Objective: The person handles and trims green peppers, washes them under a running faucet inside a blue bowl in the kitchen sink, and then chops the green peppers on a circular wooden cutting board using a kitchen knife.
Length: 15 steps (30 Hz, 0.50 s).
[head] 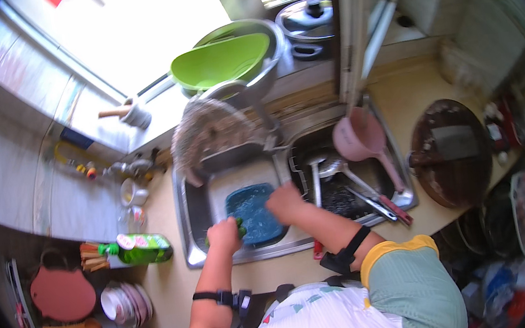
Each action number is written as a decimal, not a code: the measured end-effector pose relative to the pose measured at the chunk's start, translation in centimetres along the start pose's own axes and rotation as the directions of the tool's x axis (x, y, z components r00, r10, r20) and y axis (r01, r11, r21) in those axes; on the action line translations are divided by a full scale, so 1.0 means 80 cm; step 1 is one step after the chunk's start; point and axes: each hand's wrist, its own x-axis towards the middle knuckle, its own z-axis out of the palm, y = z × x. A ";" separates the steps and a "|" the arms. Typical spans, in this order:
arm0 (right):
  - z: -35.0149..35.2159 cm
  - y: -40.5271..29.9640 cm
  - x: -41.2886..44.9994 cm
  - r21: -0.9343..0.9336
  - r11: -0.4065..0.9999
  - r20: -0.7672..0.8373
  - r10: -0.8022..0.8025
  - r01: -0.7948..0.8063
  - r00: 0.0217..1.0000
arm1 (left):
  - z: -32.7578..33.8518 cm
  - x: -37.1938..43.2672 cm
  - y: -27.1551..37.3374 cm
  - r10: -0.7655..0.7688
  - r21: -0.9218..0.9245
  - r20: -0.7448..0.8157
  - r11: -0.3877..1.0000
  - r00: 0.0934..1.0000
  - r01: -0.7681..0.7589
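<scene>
A blue plastic tray (253, 209) with wet, shiny contents, apparently water, lies in the left basin of a steel double sink (254, 160). At the tray's left edge my left hand (224, 236) is closed around a green item (240, 227), mostly hidden by the fingers. My right hand (287, 203) has its fingers curled at the tray's right rim; whether it grips the rim or something else is hidden. In the right basin are a pink plastic dipper (360, 137) and several long-handled utensils (316, 182), including a skimmer or ladle (337, 168).
A green dish soap bottle (145, 248) stands left of the sink, near stacked bowls (125, 304). Behind the faucet (264, 114), a green plastic basket (223, 63) sits in a metal basin on the sill. A brown round lid (450, 153) lies on the right counter.
</scene>
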 end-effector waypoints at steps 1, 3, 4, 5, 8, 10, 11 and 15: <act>-0.026 -0.021 -0.007 -0.192 0.975 0.140 -0.085 0.111 0.987 | 0.019 0.000 -0.012 -0.003 0.159 0.013 0.987 1.000 0.000; -0.017 -0.018 -0.026 0.760 0.649 0.149 -0.193 0.013 0.970 | 0.017 -0.002 0.005 0.083 -0.398 0.022 0.915 0.996 -0.067; -0.018 -0.021 -0.032 0.978 0.181 0.160 -0.363 -0.099 0.918 | 0.031 0.002 -0.007 0.211 -0.574 -0.059 0.792 0.976 -0.206; -0.022 -0.028 -0.044 0.988 -0.044 0.114 -0.467 -0.151 0.877 | 0.040 0.006 -0.013 0.314 -0.717 -0.153 0.617 0.937 -0.324; -0.033 -0.013 -0.074 0.962 0.265 0.003 -0.254 0.066 0.967 | 0.024 0.003 0.011 0.374 -0.978 0.020 0.201 0.927 -0.060; -0.028 0.001 -0.090 0.197 0.977 -0.098 0.100 -0.080 0.990 | 0.033 0.011 0.010 0.151 -0.742 0.110 0.670 0.982 -0.020; -0.021 0.018 -0.101 -0.134 0.991 -0.079 0.021 -0.032 0.997 | 0.032 0.011 0.012 0.175 -0.297 0.077 0.944 0.982 -0.145; -0.054 0.023 -0.189 0.726 0.683 0.004 0.113 -0.081 0.994 | 0.038 0.023 0.005 0.410 -0.988 0.021 0.147 0.912 -0.044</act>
